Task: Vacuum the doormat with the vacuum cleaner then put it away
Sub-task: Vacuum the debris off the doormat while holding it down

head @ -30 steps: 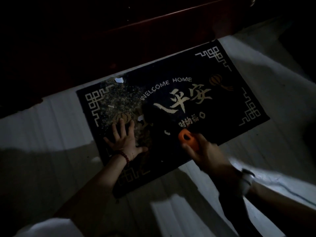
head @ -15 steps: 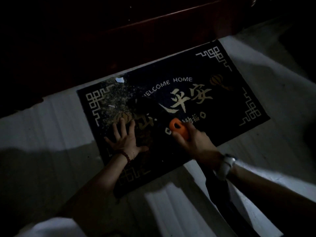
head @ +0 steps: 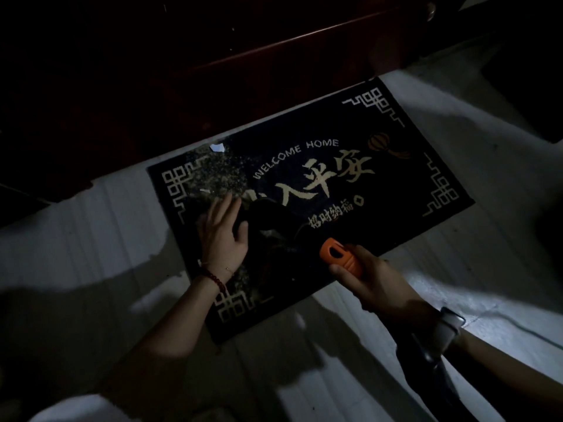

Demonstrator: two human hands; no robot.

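Head view, dim light. My left hand [head: 224, 234] lies flat, fingers straight and spread, pressing down the near-left part of the dark rectangular pile doormat with pale fret corners [head: 396, 184], which lies on the pale floor [head: 91, 239] just in front of a dark reddish wooden door [head: 243, 56]. My right hand [head: 374, 284] is curled round the orange ribbed plastic handle [head: 338, 258] of the vacuum cleaner; a dark hose or body [head: 438, 370] trails back under my wrist. The cleaner's black nozzle [head: 268, 214] appears to sit on the mat just beside my left thumb, though the darkness hides its outline.

Progress, as I judge it: vacuuming is under way and unfinished. A patch of pale speckled debris [head: 213, 175] covers the far-left part of the mat, with a white paper scrap [head: 217, 147] at the far edge and a smaller fleck nearer my fingers. The right half looks free of litter, but the light is too poor to be sure. Left to do: clear the speckled patch and the scraps, then put the cleaner away.

Legible writing: "WELCOME HOME" in pale capitals arcs over large characters, of which "平安" reads plainly. A smaller row below is partly readable; I make out "福". No brand is visible on the cleaner.
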